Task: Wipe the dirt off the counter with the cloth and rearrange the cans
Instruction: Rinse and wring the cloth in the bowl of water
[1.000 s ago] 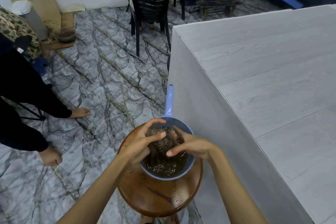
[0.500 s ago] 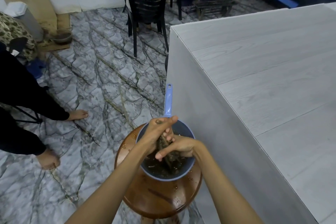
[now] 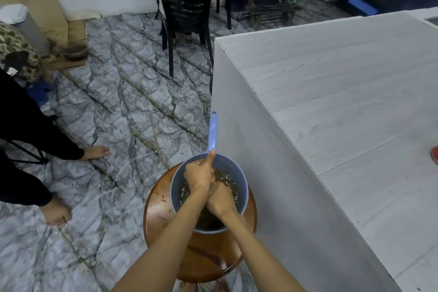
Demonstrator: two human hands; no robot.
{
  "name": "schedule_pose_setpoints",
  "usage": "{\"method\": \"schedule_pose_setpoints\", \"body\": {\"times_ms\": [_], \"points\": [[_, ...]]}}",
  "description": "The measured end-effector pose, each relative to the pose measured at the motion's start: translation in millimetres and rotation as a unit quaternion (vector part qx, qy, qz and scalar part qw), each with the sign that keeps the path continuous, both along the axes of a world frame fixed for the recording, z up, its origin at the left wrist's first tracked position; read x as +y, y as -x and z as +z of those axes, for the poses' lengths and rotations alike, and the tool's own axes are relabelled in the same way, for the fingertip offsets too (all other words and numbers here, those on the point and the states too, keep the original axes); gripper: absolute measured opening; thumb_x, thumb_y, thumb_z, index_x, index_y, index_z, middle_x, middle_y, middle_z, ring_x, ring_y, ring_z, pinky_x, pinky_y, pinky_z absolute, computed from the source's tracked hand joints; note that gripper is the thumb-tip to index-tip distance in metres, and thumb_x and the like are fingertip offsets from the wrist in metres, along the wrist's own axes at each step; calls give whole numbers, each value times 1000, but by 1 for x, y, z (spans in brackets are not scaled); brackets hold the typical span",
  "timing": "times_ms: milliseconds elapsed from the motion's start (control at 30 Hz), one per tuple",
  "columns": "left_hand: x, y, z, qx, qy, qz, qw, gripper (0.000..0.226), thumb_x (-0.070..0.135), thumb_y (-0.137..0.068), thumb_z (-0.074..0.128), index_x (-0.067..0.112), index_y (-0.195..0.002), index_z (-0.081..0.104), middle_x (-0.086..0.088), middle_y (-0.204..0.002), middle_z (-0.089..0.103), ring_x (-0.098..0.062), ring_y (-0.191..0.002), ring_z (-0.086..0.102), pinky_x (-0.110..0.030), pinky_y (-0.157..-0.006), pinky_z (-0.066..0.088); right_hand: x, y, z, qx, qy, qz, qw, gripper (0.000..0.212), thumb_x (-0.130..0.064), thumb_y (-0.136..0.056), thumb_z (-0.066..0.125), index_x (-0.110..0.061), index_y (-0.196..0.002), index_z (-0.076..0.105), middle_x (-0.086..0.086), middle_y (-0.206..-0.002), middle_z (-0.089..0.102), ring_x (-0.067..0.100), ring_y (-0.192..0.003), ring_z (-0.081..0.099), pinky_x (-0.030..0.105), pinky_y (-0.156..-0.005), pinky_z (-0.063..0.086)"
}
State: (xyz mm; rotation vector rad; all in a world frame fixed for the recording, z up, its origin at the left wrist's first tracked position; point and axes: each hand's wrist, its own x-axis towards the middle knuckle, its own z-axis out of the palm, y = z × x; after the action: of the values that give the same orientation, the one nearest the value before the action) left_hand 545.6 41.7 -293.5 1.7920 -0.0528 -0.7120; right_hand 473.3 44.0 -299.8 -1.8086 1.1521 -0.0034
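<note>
Wringing low over murky water in a blue dipper [image 3: 176, 182] on a wooden stool [image 3: 157, 206], with left hand [image 3: 198, 175] and right hand [image 3: 221, 199] fisted tight together, apparently round the cloth, hidden inside. Done beside, not on, the grey counter [image 3: 331, 102], probably sparing it drips.

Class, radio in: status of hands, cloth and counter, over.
Left hand and right hand clenched together, cloth hidden inside. Blue dipper under them, on stool. Counter not touched.
</note>
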Motion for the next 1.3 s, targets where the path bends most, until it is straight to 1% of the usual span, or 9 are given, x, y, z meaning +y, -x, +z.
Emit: {"method": "schedule_pose_setpoints", "body": {"times_ms": [233, 333, 433, 600, 700, 967, 1067, 1200, 1300], "points": [[-8, -2, 3, -14, -65, 21, 998, 51, 34, -85, 61, 4, -45, 53, -8, -48, 54, -24, -51, 53, -33, -63, 51, 11, -3, 3, 41, 57, -44, 997, 20, -18, -90, 48, -12, -92, 67, 7, -93, 70, 24, -84, 66, 34, -72, 55], [-5, 1, 7, -24, -58, 18, 998, 53, 36, -86, 59, 7, -43, 52, -4, -40, 51, -17, -38, 51, -26, -50, 48, 8, -3, 4, 31, 53, -28, 998, 19, -13, -90, 48, -11, -84, 66, 9, -88, 70, 24, -79, 66, 37, -73, 56], [3, 1, 17, 23, 13, -75, 997, 47, 43, -84, 60, 11, -50, 58, 2, -37, 54, -10, -39, 54, -19, -48, 46, -2, 1, 11, -19, -39, -14, 999, 9, -11, -83, 57, -13, -76, 62, 11, -88, 68, 21, -79, 62, 37, -78, 54], [37, -12, 34, 178, 157, -301, 924, 72, 63, -55, 72, 17, -109, 60, -5, -114, 67, -14, -111, 60, -27, -98, 42, -22, 19, 36, -139, -237, 10, 961, 40, -4, -67, 73, -24, -99, 61, 1, -108, 67, 15, -106, 59, 31, -98, 45], [53, -12, 36, 170, 96, -411, 891, 58, 55, -60, 75, 25, -108, 62, -3, -122, 63, -11, -112, 60, -25, -97, 46, -30, 22, 53, -144, -290, 76, 943, 38, 0, -69, 72, -15, -103, 62, 11, -114, 65, 22, -112, 58, 34, -103, 43], [57, -8, 55, 134, 241, -418, 866, 45, 55, -66, 71, 24, -98, 70, 15, -129, 59, -5, -125, 49, -25, -102, 41, -65, 37, 68, -159, -415, 252, 860, 70, 6, -75, 62, -6, -137, 32, 16, -149, 32, 27, -136, 34, 38, -113, 30], [53, -18, 65, 170, 279, -428, 843, 33, 49, -71, 70, 25, -92, 68, 6, -122, 65, -14, -119, 56, -20, -83, 52, -73, 26, 69, -128, -418, 330, 837, 101, -26, -58, 85, 3, -138, 30, 26, -147, 30, 30, -137, 32, 38, -114, 26], [36, -26, 73, 276, 335, -425, 794, 28, 38, -73, 73, 18, -91, 66, -4, -90, 73, -21, -95, 68, -34, -91, 53, -64, 4, 64, -95, -424, 351, 830, 62, 12, -78, 56, 2, -136, 37, 33, -145, 29, 39, -139, 26, 29, -105, 39], [27, -26, 63, 268, 326, -416, 805, 40, 39, -67, 78, 12, -90, 59, 1, -62, 62, -13, -57, 63, -33, -80, 57, -57, 0, 46, -129, -514, 334, 779, 45, 16, -84, 43, -11, -113, 64, 15, -122, 64, 33, -120, 53, 31, -91, 51]]}}
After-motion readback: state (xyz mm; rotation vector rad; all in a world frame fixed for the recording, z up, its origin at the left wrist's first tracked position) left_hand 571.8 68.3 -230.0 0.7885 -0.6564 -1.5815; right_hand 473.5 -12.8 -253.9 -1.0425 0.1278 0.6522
